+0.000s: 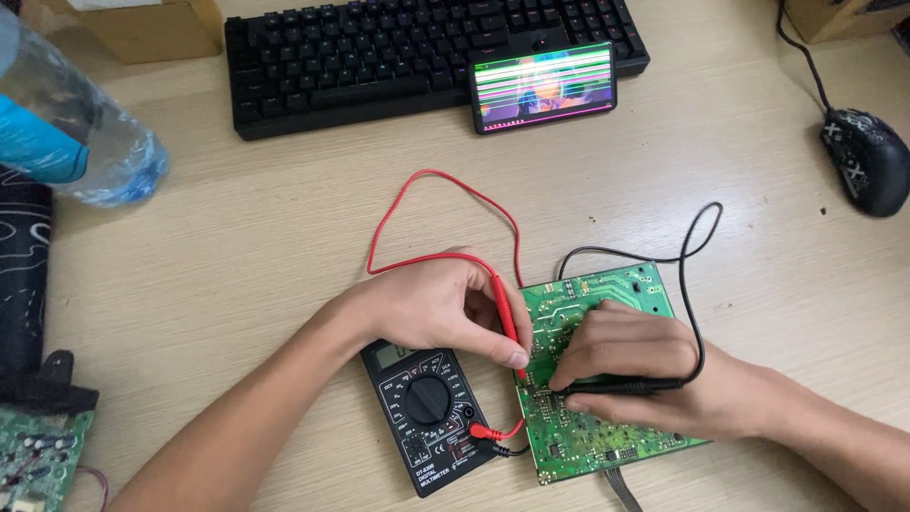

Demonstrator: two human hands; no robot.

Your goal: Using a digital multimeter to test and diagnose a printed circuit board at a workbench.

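Head view showed a green circuit board [597,379] on a wooden desk [265,237], with a black multimeter [428,417] touching its left edge. Beyond the board lay a black keyboard [379,57] with a phone [544,85] leaning on it; a mouse [867,159] sat well to the board's right, a water bottle [71,133] far left. The left hand [436,305] arched beside the board, fingers pinching a red probe [509,327]. The right hand [645,374] lay across the board, fingers closed on a black probe [621,386].
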